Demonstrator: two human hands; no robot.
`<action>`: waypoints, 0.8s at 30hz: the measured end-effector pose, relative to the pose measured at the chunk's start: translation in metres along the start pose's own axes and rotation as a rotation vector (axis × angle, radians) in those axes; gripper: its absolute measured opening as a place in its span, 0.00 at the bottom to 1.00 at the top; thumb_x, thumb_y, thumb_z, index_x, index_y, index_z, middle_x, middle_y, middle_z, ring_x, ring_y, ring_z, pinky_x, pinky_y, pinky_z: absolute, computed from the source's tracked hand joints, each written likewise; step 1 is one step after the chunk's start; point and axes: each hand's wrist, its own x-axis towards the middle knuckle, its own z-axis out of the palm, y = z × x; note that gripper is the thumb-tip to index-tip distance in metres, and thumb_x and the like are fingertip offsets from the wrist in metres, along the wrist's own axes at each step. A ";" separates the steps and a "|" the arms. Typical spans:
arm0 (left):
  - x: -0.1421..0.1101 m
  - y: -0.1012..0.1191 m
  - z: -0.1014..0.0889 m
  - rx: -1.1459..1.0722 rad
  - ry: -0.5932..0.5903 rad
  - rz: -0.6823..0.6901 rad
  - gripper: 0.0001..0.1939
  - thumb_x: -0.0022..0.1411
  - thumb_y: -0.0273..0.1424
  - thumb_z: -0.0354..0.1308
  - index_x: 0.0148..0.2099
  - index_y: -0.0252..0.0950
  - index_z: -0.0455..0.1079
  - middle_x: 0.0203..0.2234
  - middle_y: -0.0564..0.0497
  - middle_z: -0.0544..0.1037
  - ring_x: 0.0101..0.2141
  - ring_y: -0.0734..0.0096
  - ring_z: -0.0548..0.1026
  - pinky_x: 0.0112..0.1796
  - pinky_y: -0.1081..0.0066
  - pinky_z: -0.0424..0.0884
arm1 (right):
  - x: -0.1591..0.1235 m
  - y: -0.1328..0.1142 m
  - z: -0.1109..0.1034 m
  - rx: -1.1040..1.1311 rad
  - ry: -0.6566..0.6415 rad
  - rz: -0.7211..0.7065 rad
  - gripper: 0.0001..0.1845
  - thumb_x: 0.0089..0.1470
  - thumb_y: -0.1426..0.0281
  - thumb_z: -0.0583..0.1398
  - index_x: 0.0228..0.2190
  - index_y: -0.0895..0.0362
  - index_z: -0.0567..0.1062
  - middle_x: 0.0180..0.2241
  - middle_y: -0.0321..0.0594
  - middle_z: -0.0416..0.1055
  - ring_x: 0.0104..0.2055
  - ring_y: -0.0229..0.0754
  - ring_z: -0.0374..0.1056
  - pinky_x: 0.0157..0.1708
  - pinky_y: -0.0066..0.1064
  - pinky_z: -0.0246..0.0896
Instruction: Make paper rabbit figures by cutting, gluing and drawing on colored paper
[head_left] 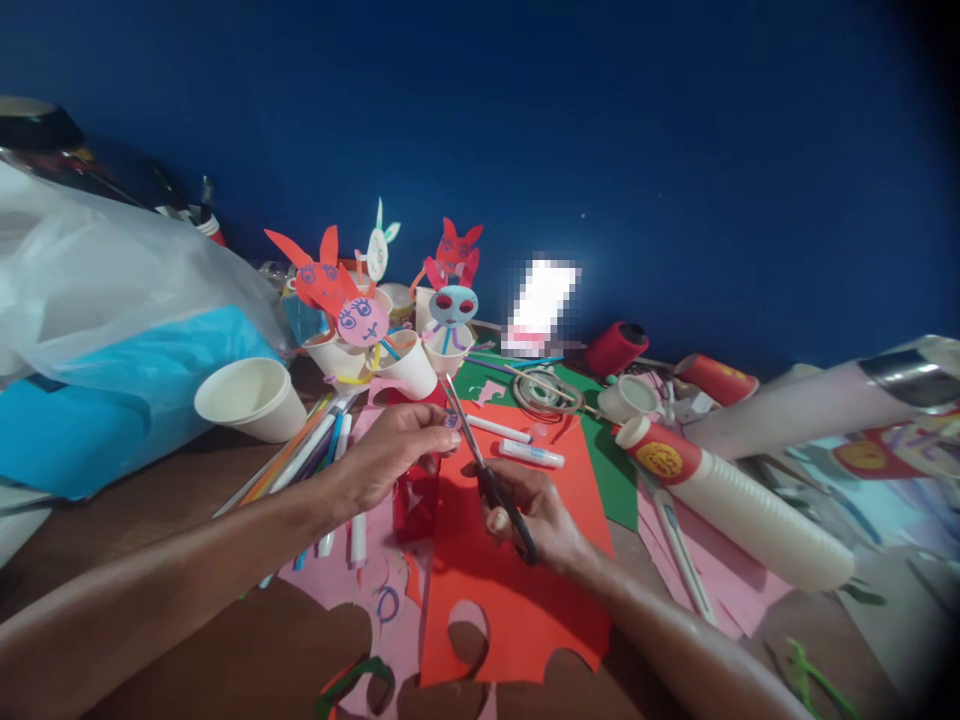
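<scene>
Scissors (471, 432) with black handles are gripped in my right hand (541, 512), blades pointing up and away. My left hand (401, 450) pinches a small paper piece (451, 420) with dark drawn marks, right beside the blades. Whether the blades touch the paper I cannot tell. Below both hands lies a red-orange paper sheet (517, 610) with rounded cut-outs along its near edge. A capped white marker (531, 454) and a second white marker (491, 428) rest on it. Pink paper scraps (401, 640) lie to its left.
Paper cups with decorated paper faces (363, 320) stand behind my hands. A white cup (251, 395) and several markers (300, 450) are at left, near a plastic bag (112, 260). At right lie a cup stack (757, 515), a wire coil (546, 390) and a red thread spool (616, 348).
</scene>
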 end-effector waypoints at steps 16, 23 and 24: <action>0.003 -0.002 -0.005 -0.022 0.038 0.030 0.02 0.46 0.26 0.56 0.26 0.34 0.67 0.22 0.53 0.72 0.25 0.76 0.69 0.25 0.76 0.61 | -0.001 -0.002 0.001 -0.016 -0.018 0.037 0.23 0.39 0.69 0.63 0.41 0.61 0.70 0.18 0.31 0.64 0.18 0.31 0.58 0.18 0.24 0.53; 0.004 -0.002 -0.006 0.019 0.021 0.013 0.02 0.46 0.27 0.56 0.26 0.33 0.67 0.20 0.53 0.72 0.22 0.78 0.67 0.24 0.76 0.61 | -0.001 0.000 0.000 0.008 -0.028 0.030 0.21 0.39 0.71 0.63 0.40 0.60 0.71 0.19 0.30 0.63 0.18 0.30 0.57 0.18 0.23 0.53; 0.004 -0.002 -0.006 0.020 0.022 0.013 0.03 0.46 0.27 0.56 0.26 0.33 0.68 0.20 0.53 0.72 0.22 0.78 0.67 0.24 0.76 0.61 | -0.001 0.000 0.000 0.011 -0.029 0.034 0.21 0.39 0.71 0.63 0.40 0.61 0.71 0.19 0.30 0.63 0.18 0.30 0.57 0.18 0.23 0.53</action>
